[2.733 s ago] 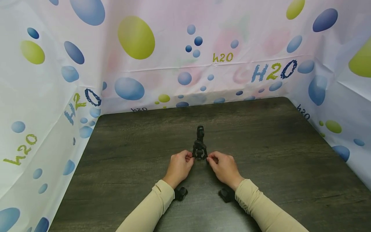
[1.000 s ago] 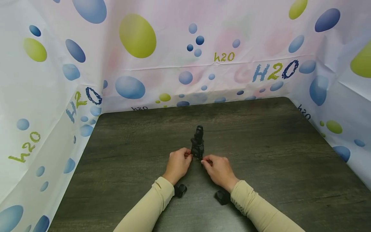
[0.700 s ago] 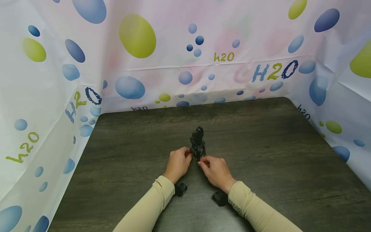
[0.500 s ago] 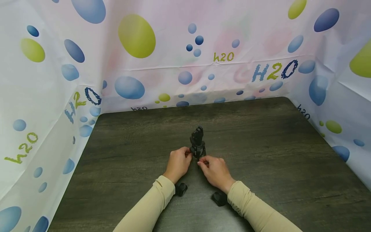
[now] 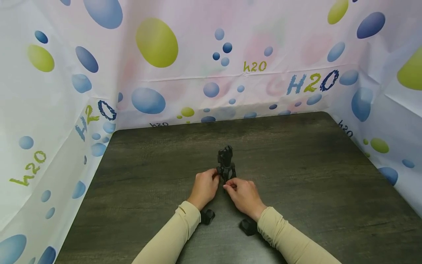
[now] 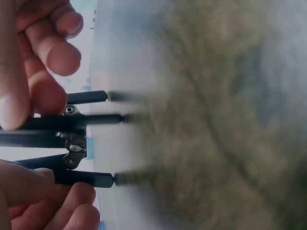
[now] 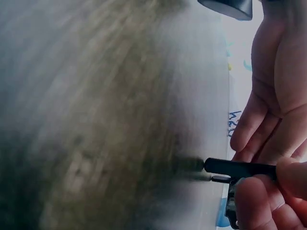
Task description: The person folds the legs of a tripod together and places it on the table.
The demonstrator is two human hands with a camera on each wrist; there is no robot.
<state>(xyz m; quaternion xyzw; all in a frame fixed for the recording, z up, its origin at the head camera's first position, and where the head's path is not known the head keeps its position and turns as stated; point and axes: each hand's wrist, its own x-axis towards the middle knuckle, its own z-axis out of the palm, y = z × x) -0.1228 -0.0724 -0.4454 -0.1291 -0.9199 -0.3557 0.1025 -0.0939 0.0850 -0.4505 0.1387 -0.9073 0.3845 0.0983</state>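
Note:
In the head view a small black tripod [image 5: 225,158] stands upright in the middle of the dark table, its feet seemingly on the surface. My left hand [image 5: 203,187] pinches one of its legs from the left side; that leg [image 6: 91,179] shows low in the left wrist view. My right hand [image 5: 244,194] holds another leg between thumb and fingers at the front; the right wrist view shows this leg [image 7: 240,167]. A metal hinge [image 6: 74,148] joins the legs. The tripod's top is out of both wrist views.
The dark wood-grain table [image 5: 145,165] spreads around the hands. A white curtain [image 5: 191,47] printed with blue and green ovals encloses the back and sides. Black wrist cameras sit under the left wrist [image 5: 208,217] and right wrist [image 5: 248,226].
The tripod has turned about its upright axis, and its legs stand differently from the front. My right hand has shifted left and slightly nearer with its leg. The left hand has stayed almost in place.

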